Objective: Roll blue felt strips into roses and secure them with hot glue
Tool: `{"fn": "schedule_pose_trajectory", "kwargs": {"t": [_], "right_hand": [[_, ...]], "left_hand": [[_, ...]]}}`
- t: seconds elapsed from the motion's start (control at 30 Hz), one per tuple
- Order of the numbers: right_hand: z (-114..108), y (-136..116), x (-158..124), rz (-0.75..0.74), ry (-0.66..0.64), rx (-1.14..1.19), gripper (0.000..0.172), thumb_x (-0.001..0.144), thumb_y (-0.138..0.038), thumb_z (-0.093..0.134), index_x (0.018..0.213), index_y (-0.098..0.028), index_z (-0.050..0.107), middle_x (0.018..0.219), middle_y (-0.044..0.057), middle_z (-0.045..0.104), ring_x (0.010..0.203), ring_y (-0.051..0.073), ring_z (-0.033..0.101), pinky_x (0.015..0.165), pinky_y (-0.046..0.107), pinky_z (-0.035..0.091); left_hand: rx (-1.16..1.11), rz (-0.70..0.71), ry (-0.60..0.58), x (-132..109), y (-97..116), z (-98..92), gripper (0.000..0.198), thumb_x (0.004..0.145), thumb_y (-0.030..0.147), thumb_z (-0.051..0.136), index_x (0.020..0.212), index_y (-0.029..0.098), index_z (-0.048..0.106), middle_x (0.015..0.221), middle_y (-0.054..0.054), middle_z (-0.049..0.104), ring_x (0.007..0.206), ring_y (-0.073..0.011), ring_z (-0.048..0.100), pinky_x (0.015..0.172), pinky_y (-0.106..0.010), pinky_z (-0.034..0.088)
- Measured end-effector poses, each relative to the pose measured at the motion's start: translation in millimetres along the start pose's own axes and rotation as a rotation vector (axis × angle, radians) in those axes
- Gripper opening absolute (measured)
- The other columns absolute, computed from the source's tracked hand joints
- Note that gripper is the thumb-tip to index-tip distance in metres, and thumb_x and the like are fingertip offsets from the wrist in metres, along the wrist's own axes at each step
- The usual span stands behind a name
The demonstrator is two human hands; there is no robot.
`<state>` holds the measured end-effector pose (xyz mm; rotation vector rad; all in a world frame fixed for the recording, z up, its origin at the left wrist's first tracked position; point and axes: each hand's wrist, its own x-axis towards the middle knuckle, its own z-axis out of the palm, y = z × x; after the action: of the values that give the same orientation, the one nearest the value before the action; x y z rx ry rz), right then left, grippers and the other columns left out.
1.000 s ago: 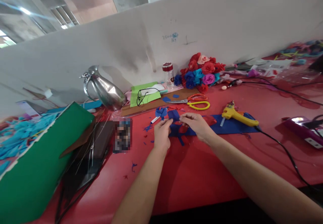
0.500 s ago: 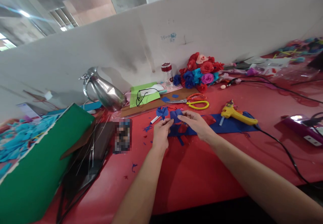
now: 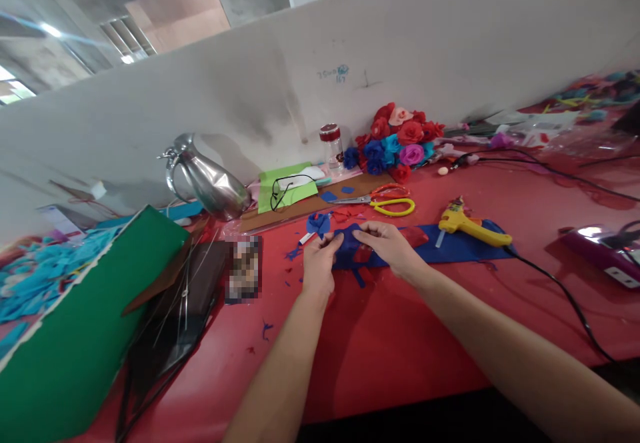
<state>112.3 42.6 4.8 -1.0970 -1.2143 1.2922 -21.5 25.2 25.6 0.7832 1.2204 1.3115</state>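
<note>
Between my two hands is a small blue crepe paper petal [image 3: 347, 238]. My left hand [image 3: 319, 262] pinches its left edge between thumb and fingers. On the other edge, my right hand [image 3: 384, 242] has a similar pinch. Just beyond my left hand lies a blue paper piece [image 3: 319, 223], shaped like a part-made flower, with a small white stick [image 3: 307, 238] beside it. Under and to the right of my hands stretches a blue paper strip [image 3: 433, 246], with red paper pieces [image 3: 414, 236] on it. A yellow glue gun [image 3: 467, 227] rests across the strip.
Scissors with a yellow and an orange handle [image 3: 393, 203] lie behind my hands. Paper flowers [image 3: 400, 138], a glass jar [image 3: 331, 146], eyeglasses [image 3: 285, 190] and a steel jug [image 3: 205, 180] stand or lie along the wall. A green box [image 3: 105, 316] is at left; a cord [image 3: 565, 296] runs right.
The blue petal looks spread wider between my fingers, and my hands are slightly further apart at the fingertips. The other things on the table stay in place.
</note>
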Motion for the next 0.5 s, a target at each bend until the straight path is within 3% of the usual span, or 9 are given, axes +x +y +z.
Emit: {"fn": "schedule_pose_trajectory", "kwargs": {"t": [0.37, 0.5], "right_hand": [[-2.1, -6.2, -1.8, -0.007, -0.007, -0.059, 0.030, 0.065, -0.047, 0.068, 0.060, -0.020, 0.056, 0.057, -0.004, 0.050, 0.056, 0.011, 0.042, 0.057, 0.027, 0.034], [-11.4, -6.2, 3.9, -0.019, 0.094, -0.104, 0.028, 0.068, -0.048, 0.064, 0.064, -0.020, 0.059, 0.062, -0.001, 0.058, 0.059, 0.013, 0.048, 0.060, 0.028, 0.038]], "left_hand": [[0.001, -0.008, 0.010, 3.3, 0.3, -2.1, 0.039, 0.044, 0.038, 0.083, 0.056, 0.015, 0.054, 0.045, 0.010, 0.033, 0.041, -0.0014, 0.021, 0.045, -0.022, 0.012], [-0.012, -0.026, 0.135, 8.8, 1.0, -5.9, 0.038, 0.044, 0.034, 0.084, 0.058, 0.016, 0.054, 0.045, 0.011, 0.033, 0.040, -0.0006, 0.019, 0.043, -0.021, 0.012]]}}
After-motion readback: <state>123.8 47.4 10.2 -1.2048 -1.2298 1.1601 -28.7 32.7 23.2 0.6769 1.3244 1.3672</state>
